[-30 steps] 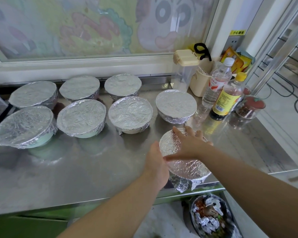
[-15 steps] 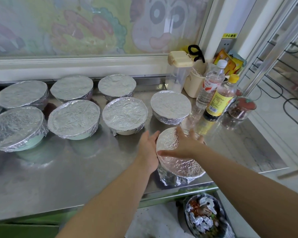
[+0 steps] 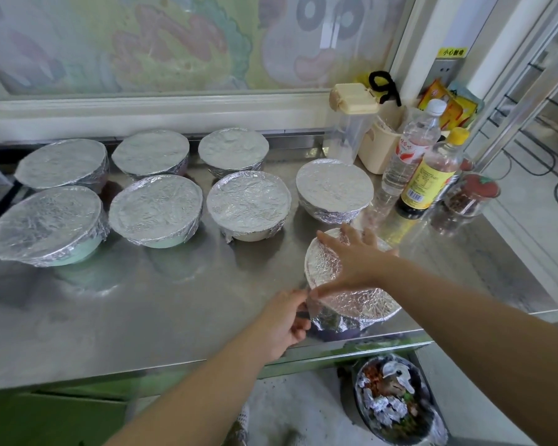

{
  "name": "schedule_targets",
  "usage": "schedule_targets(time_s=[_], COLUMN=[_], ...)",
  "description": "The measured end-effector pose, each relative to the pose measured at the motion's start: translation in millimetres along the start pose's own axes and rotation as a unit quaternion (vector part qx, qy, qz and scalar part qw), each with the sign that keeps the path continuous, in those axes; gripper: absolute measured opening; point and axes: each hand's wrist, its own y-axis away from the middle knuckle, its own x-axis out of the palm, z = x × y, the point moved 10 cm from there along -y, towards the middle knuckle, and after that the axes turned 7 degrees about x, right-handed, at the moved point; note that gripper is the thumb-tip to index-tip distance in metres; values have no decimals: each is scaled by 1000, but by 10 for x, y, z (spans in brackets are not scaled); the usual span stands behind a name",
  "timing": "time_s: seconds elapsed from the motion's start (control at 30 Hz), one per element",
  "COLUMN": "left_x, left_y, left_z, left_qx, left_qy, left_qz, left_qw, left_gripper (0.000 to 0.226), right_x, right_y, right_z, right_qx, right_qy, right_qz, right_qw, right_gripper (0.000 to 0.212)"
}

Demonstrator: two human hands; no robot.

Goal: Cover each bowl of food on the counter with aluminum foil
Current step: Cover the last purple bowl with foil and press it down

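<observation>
A foil-wrapped bowl (image 3: 355, 304) stands near the front edge of the steel counter (image 3: 149, 310). My right hand (image 3: 355, 259) lies flat on its foil top, fingers spread and straight. My left hand (image 3: 282, 320) is at the bowl's left side, and its fingers pinch the foil edge against the rim. Several other bowls, each under foil, stand in two rows behind, among them one (image 3: 334, 189) just beyond the bowl I touch and one (image 3: 248, 204) to its left.
Two bottles (image 3: 429, 175), a jar with a red lid (image 3: 471, 197), a clear jug (image 3: 348, 130) and a beige holder (image 3: 377, 149) crowd the back right corner. A bin (image 3: 397, 400) with foil scraps sits on the floor below the counter edge.
My left hand slid from the bowl's far left side toward the near left edge and now pinches the foil there. My right hand stays flat on the top.
</observation>
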Motion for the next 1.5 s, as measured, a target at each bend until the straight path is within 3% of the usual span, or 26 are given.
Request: schedule_targets(time_s=[0.2, 0.4, 0.5, 0.67, 0.8, 0.97, 1.1, 1.23, 1.5], left_x=[152, 150, 136, 143, 83, 41, 49, -25, -42], left_y=[10, -50, -64, -15, -5, 25, 29, -22, -71], left_z=[126, 63, 20, -52, -276, -470, -605, -593, -145], left_qx=[-18, 29, 38, 68, 185, 247, 282, 253, 87], left_qy=[144, 129, 91, -16, -210, -265, -336, -282, -48], left_qz=[22, -2, 27, 99, 72, 56, 50, 19, -15], left_qw=[989, 991, 995, 993, 957, 930, 897, 925, 995], left_gripper=[16, 9, 8, 29, 29, 17, 24, 12, 4], right_x=[-7, -4, 3, 11, 18, 15, 26, 30, 32], right_y=[16, 6, -2, -4, -7, -2, -22, -28, -28], right_z=[-2, -6, -6, -5, -6, 1, -6, -4, -8], right_qx=[5, 9, 8, 2, 2, 2, 2, 5, 7], right_qy=[0, 8, 8, 8, 7, 9, 5, 6, 11], right_qz=[-1, -2, -3, -5, -3, -4, -5, -11, -12], right_qw=[1000, 1000, 1000, 1000, 1000, 1000, 1000, 1000, 1000], right_gripper=[131, 131, 132, 131, 130, 130, 131, 132, 131])
